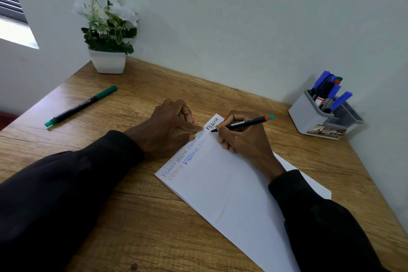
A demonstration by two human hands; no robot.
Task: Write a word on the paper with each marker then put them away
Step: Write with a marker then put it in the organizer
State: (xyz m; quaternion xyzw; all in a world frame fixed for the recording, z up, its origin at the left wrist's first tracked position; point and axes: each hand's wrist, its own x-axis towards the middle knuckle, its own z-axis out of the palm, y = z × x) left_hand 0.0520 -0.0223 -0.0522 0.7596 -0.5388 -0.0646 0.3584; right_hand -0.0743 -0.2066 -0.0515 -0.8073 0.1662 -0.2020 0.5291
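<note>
A white sheet of paper [231, 187] lies on the wooden desk, with the word "Victoria" written several times along its upper edge in different colours. My right hand [245, 137] grips a black marker [242, 123] with an orange-and-teal end, its tip touching the paper near the top corner. My left hand [170, 126] rests on the paper's edge, fingers pressing it flat, with a small orange cap [193, 120] held between the fingers. A green-capped marker [81, 105] lies on the desk at the left. A grey holder [313, 117] at the right holds several markers.
A white pot with white flowers [108, 59] stands at the desk's back left corner against the wall. The wooden desk [143, 216] meets walls behind and on the right. Dark sleeves cover both forearms.
</note>
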